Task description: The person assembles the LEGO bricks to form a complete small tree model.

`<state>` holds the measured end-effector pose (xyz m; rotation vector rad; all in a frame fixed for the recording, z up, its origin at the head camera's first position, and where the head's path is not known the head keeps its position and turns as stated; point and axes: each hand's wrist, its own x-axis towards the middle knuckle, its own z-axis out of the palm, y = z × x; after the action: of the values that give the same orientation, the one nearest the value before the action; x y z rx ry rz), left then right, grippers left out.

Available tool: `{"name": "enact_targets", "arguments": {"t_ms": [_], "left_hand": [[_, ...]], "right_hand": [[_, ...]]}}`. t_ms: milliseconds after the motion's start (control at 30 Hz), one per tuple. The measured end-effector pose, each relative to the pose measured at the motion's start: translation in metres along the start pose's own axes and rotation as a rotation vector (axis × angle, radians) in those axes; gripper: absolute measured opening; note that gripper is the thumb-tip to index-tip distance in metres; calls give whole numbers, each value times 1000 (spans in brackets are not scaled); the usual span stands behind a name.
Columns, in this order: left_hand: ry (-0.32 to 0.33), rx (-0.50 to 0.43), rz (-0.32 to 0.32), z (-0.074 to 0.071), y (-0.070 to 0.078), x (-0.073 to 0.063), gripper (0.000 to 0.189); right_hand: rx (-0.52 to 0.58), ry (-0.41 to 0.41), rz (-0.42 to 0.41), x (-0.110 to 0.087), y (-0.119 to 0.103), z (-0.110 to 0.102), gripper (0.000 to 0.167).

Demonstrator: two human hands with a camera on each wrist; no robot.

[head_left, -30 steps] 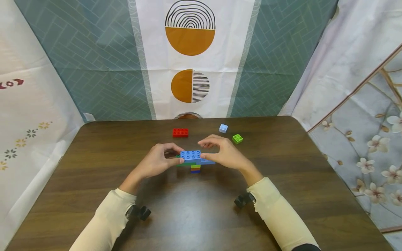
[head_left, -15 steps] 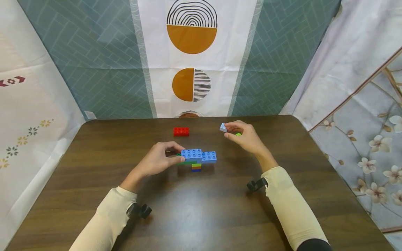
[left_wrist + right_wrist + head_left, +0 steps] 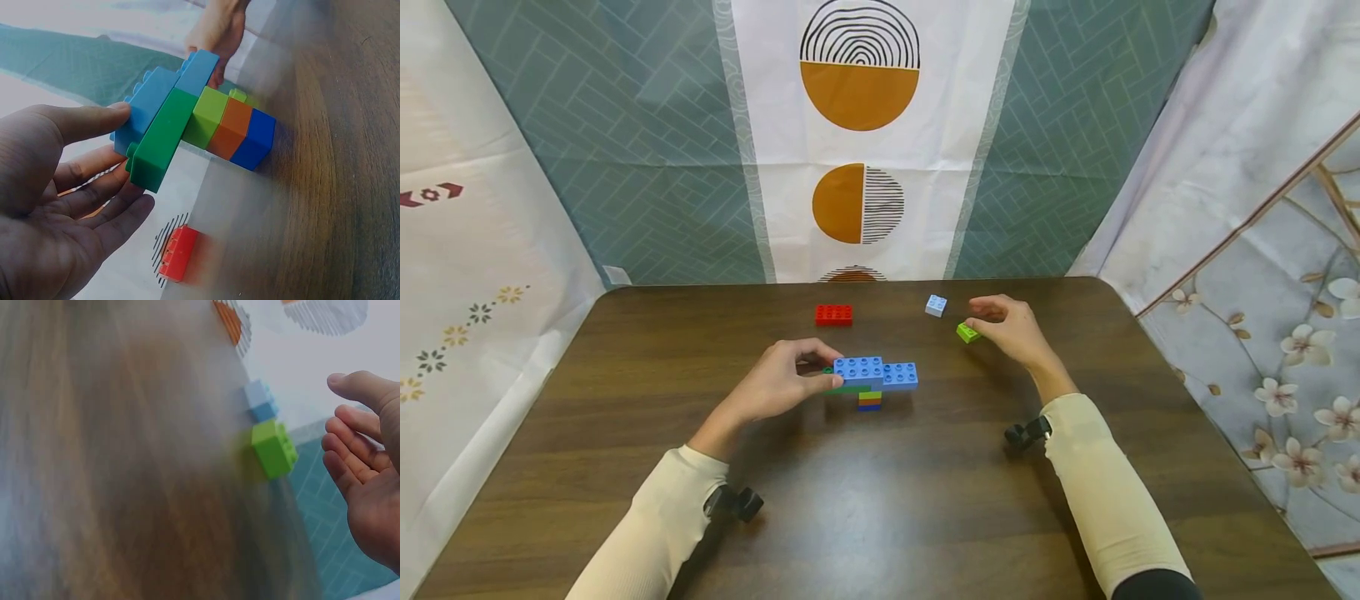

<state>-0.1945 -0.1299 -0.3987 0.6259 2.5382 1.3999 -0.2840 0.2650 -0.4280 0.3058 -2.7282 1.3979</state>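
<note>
My left hand (image 3: pixel 775 382) pinches the left end of a toy brick build (image 3: pixel 857 370), thumb on the near side of its top blue brick. In the left wrist view, a dark green brick (image 3: pixel 161 142) lies under the blue ones, above a column of lime, orange (image 3: pixel 230 135) and dark blue (image 3: pixel 255 141) bricks. A second light blue brick (image 3: pixel 900 376) extends to the right. My right hand (image 3: pixel 1011 331) is beside a small lime brick (image 3: pixel 967 333), fingers relaxed. The right wrist view shows a gap between these fingers and the lime brick (image 3: pixel 271 450).
A pale blue small brick (image 3: pixel 936 306) stands behind and left of the lime one. Farther left, a red brick (image 3: pixel 833 315) lies near the back edge of the wooden table (image 3: pixel 700 333). A patterned cloth (image 3: pixel 662 167) hangs behind the table.
My right hand has left the build, passed near the pale blue brick, and moved right to the lime brick. The left hand keeps its grip on the build.
</note>
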Motion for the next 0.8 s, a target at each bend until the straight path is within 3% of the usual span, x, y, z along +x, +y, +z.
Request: {"name": "enact_targets", "arguments": {"t_ms": [500, 800], "left_hand": [[-4, 2, 0, 0, -2, -1, 29], [-4, -1, 9, 0, -1, 0, 29]], "right_hand": [[-90, -69, 119, -1, 25, 7, 48], [-114, -41, 103, 1, 28, 9, 45]]}}
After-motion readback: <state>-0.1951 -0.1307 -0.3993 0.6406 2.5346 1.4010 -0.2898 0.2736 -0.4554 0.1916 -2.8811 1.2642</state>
